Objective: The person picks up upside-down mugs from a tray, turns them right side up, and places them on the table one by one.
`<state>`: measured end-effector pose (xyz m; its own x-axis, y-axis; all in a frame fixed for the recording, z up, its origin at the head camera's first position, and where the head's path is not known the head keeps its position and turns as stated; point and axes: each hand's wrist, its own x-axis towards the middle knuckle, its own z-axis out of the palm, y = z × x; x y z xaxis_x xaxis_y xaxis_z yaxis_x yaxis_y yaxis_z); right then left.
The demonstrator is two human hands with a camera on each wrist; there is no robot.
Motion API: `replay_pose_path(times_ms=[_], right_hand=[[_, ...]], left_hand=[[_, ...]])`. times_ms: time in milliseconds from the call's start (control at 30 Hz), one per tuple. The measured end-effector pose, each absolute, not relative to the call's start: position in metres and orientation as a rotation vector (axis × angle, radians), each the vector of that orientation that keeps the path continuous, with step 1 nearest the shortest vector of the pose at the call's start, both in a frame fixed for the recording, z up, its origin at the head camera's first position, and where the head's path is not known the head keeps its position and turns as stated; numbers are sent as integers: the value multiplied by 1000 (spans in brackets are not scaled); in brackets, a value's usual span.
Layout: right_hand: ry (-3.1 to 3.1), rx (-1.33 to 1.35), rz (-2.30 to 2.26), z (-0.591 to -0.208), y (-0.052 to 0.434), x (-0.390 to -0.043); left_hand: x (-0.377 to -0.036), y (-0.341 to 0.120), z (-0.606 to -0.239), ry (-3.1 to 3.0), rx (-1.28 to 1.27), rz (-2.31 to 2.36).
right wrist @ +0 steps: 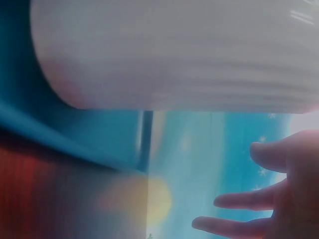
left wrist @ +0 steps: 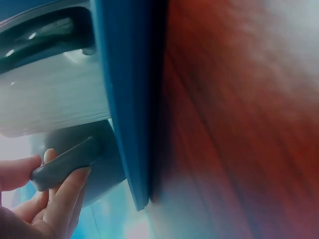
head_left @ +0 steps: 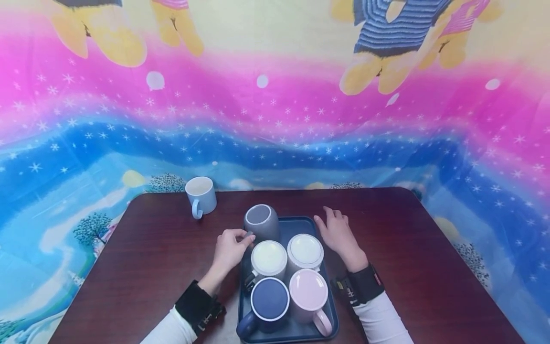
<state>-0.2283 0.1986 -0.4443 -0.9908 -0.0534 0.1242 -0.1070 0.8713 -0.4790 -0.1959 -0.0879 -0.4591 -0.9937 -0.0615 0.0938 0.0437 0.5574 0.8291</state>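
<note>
My left hand (head_left: 230, 247) pinches the handle of a grey mug (head_left: 271, 227), which sits bottom up at the far left of a dark blue tray (head_left: 296, 221). In the left wrist view, thumb and fingers close on that handle (left wrist: 70, 162) from both sides. Beyond the tray's right edge, my right hand (head_left: 338, 234) holds nothing, its fingers spread and pointing forward. Also bottom up on the tray are a white mug with a dark handle (head_left: 269, 258), another white mug (head_left: 305, 251), a navy mug (head_left: 269, 299) and a pink mug (head_left: 308, 289).
A light blue mug (head_left: 205, 197) stands upright near the back left edge of the dark brown table (head_left: 142, 258), outside the tray. A colourful printed cloth (head_left: 266, 119) hangs behind and along both sides of the table.
</note>
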Motion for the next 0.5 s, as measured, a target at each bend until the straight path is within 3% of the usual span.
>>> replay_pose_path(times_ms=[500], right_hand=[[-2994,144,882,-427,195,-226]], left_hand=[[-203,-84,-438,-2401,142,-1851]])
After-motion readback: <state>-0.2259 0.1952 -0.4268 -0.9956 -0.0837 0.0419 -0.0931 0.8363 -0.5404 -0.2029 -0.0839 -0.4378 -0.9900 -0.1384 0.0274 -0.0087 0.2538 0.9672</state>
